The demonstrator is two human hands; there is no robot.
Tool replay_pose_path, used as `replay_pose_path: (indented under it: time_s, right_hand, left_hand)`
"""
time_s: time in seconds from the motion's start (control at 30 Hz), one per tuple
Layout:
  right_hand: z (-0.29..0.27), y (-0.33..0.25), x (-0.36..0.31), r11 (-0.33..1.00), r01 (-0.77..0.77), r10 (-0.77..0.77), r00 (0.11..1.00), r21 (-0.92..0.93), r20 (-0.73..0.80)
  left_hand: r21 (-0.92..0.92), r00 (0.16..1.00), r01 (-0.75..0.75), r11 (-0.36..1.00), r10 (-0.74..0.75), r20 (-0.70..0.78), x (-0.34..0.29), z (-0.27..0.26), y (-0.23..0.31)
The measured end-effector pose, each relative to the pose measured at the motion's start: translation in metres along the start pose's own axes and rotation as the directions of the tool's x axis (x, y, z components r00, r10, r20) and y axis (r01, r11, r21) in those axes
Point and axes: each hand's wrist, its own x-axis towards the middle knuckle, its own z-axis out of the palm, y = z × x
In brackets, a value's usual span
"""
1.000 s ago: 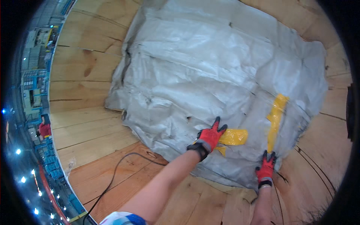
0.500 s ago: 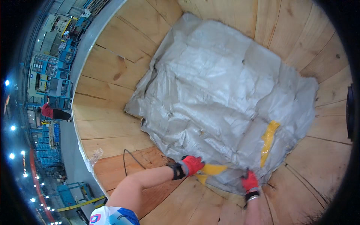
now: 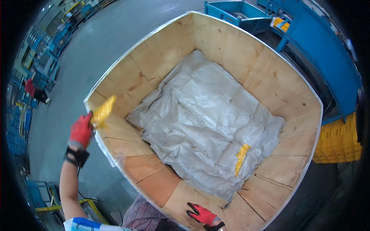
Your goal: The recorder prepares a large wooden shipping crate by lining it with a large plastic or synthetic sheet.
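Note:
In a red glove, my left hand [image 3: 81,131] pinches a crumpled strip of shiny yellow plastic [image 3: 103,111] at the left rim of a large wooden crate [image 3: 227,36]. My right hand [image 3: 201,214], also gloved in red with dark fingertips, is low against the crate's near inner wall, its fingers apart and nothing in them. Across the crate's bottom lies a wrinkled grey plastic sheet [image 3: 200,104]. Another yellow strip [image 3: 241,159] lies on the sheet near its right side. Whatever is under the sheet is hidden.
Blue metal bins and a large blue panel [image 3: 323,50] stand behind the crate at right. Yellow stacked boxes [image 3: 337,140] are beside its right wall. Grey floor [image 3: 92,50] runs along the left, where a person in a red top [image 3: 31,87] stands among blue racks.
My left hand has lifted the yellow strip off the sheet's near edge and carried it up and left to the crate's rim. My right hand has left the sheet. The view has risen and pulled back.

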Motion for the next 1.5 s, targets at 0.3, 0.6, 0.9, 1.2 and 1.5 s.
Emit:
replay_pose_path:
  time_s: [0.3,0.6,0.9,1.2,1.5]
  right_hand:
    - [0.098,-0.119,0.046,0.859,-0.505,0.364,0.490,0.082,-0.792]
    - [0.101,-0.113,0.053,0.808,-0.581,0.396,0.411,0.099,-0.821]
    - [0.087,-0.121,0.057,0.797,-0.584,0.472,0.441,0.156,-0.763]
    - [-0.067,-0.105,0.229,0.654,-0.400,0.477,0.877,0.642,0.061]
    - [-0.072,0.004,0.662,0.417,-0.153,0.180,0.980,0.896,0.084]
  left_hand:
    - [-0.097,0.978,0.190,0.977,-0.180,0.104,0.239,0.093,-0.127]
    - [-0.108,0.938,0.016,0.994,0.023,0.347,0.306,0.130,-0.159]
    - [-0.036,0.888,-0.227,0.973,0.222,0.403,0.334,0.173,-0.143]
    - [0.024,0.870,-0.277,0.961,0.240,0.431,0.342,0.182,-0.142]
    - [0.051,0.868,-0.193,0.980,0.146,0.474,0.343,0.192,-0.136]
